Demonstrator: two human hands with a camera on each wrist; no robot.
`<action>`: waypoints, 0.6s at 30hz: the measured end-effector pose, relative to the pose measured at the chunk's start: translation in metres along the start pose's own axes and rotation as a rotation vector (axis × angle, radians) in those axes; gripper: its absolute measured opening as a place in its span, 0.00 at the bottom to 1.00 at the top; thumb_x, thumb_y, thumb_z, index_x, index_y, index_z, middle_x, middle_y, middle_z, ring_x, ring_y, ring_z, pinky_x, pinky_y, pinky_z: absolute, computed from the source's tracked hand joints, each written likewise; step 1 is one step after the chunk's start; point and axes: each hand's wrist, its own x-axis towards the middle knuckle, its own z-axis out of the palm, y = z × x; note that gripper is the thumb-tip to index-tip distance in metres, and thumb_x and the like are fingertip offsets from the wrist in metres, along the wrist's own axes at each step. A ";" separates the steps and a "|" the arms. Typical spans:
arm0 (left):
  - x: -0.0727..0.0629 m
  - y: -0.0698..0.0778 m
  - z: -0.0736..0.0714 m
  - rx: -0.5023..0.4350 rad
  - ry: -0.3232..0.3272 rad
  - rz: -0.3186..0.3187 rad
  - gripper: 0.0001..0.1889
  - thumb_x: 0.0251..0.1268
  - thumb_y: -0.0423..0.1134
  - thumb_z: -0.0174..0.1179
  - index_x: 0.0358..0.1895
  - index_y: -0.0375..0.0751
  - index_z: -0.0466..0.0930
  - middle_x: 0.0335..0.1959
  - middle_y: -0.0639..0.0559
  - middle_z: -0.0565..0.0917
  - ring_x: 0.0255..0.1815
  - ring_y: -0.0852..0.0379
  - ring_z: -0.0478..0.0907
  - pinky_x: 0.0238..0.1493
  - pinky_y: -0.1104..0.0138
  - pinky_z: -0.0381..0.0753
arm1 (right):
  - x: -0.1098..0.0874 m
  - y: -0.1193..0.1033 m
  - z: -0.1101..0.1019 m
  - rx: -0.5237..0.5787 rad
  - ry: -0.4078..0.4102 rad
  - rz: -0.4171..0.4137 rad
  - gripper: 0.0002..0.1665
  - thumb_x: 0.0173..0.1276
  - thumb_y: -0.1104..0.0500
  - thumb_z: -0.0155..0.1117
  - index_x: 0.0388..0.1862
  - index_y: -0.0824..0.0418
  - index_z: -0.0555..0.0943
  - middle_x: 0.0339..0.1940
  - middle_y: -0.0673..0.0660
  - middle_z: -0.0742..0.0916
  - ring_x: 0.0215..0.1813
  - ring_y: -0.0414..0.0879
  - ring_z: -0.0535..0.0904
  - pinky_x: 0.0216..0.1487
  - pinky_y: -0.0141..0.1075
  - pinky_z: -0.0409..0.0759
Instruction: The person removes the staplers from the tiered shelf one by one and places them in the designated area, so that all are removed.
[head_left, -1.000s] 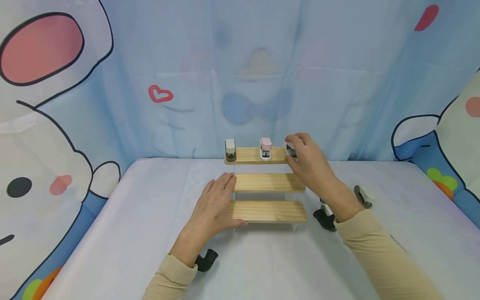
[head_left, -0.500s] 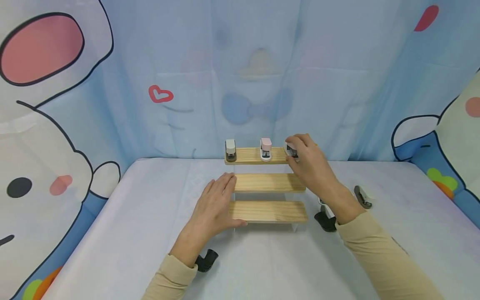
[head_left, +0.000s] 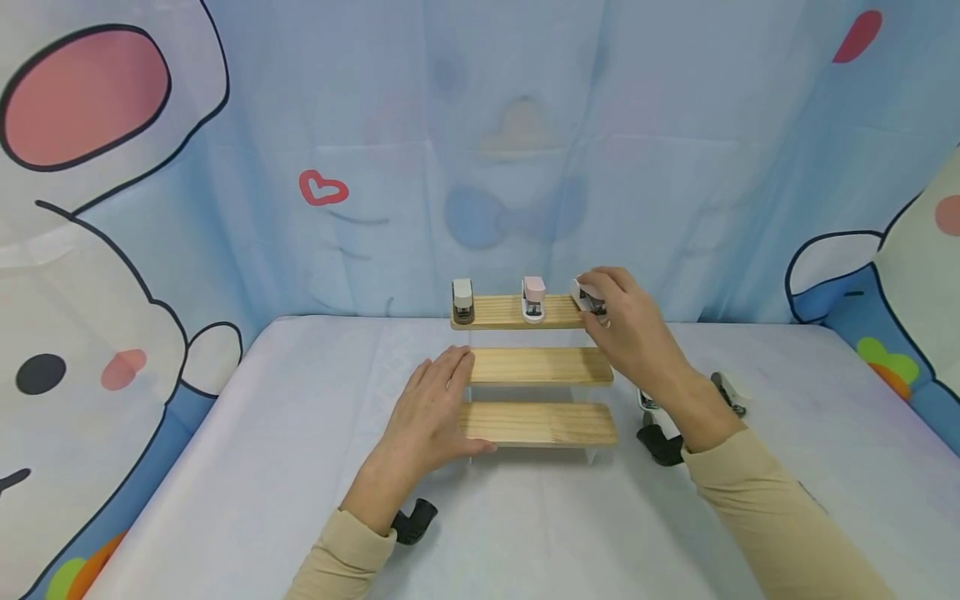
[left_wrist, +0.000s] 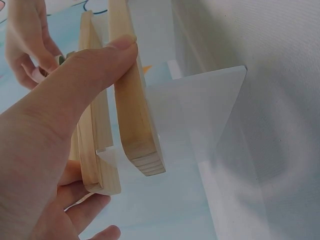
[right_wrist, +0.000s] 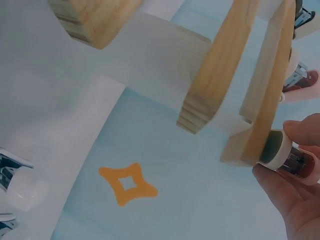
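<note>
A three-tier wooden display stand (head_left: 536, 423) with clear side supports stands on the white-covered table. My left hand (head_left: 427, 408) grips its left end, the thumb on the lowest board and the fingers around the end of the middle one, as the left wrist view shows. At the right end of the top board, my right hand (head_left: 633, 333) holds a small stapler (right_wrist: 290, 155) between thumb and fingers. This stapler leans in the head view, its base close over the board. Also on the top board are a pink-and-white stapler (head_left: 533, 300) and a white-and-dark one (head_left: 462, 302).
On the table to the right lies a white-and-dark stapler (head_left: 731, 393). Another stapler (head_left: 648, 401) is partly hidden by my right forearm. Black camera mounts sit at both wrists. A blue cartoon-print curtain (head_left: 510, 150) hangs right behind the stand.
My right hand has shifted slightly to the right with the stapler, which now tilts more. The left hand keeps its hold, and the other two staplers on the top board stay put.
</note>
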 end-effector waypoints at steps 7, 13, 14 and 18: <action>0.000 0.001 -0.001 -0.012 -0.009 -0.004 0.63 0.36 0.67 0.77 0.75 0.36 0.59 0.75 0.45 0.65 0.77 0.49 0.61 0.77 0.53 0.62 | -0.006 0.001 -0.009 -0.027 0.034 -0.031 0.25 0.64 0.74 0.63 0.61 0.71 0.74 0.63 0.71 0.75 0.50 0.62 0.79 0.42 0.51 0.82; 0.000 0.001 -0.001 -0.012 -0.007 -0.004 0.63 0.35 0.66 0.78 0.75 0.36 0.59 0.75 0.45 0.65 0.76 0.49 0.61 0.77 0.53 0.61 | -0.016 0.004 -0.016 -0.047 0.077 -0.043 0.27 0.62 0.75 0.65 0.61 0.71 0.75 0.63 0.70 0.76 0.50 0.63 0.81 0.40 0.51 0.82; 0.000 0.001 -0.001 -0.012 -0.006 -0.004 0.63 0.35 0.66 0.78 0.75 0.36 0.59 0.75 0.45 0.65 0.76 0.49 0.61 0.77 0.53 0.61 | -0.018 0.004 -0.017 -0.047 0.080 -0.039 0.27 0.61 0.75 0.65 0.61 0.71 0.75 0.63 0.70 0.76 0.50 0.63 0.80 0.41 0.51 0.82; 0.000 0.001 -0.001 -0.012 -0.008 -0.007 0.63 0.35 0.66 0.78 0.75 0.36 0.58 0.75 0.45 0.65 0.76 0.49 0.61 0.77 0.53 0.61 | -0.025 0.005 -0.022 -0.043 0.099 -0.028 0.27 0.60 0.75 0.67 0.60 0.70 0.76 0.62 0.69 0.77 0.52 0.63 0.79 0.43 0.52 0.81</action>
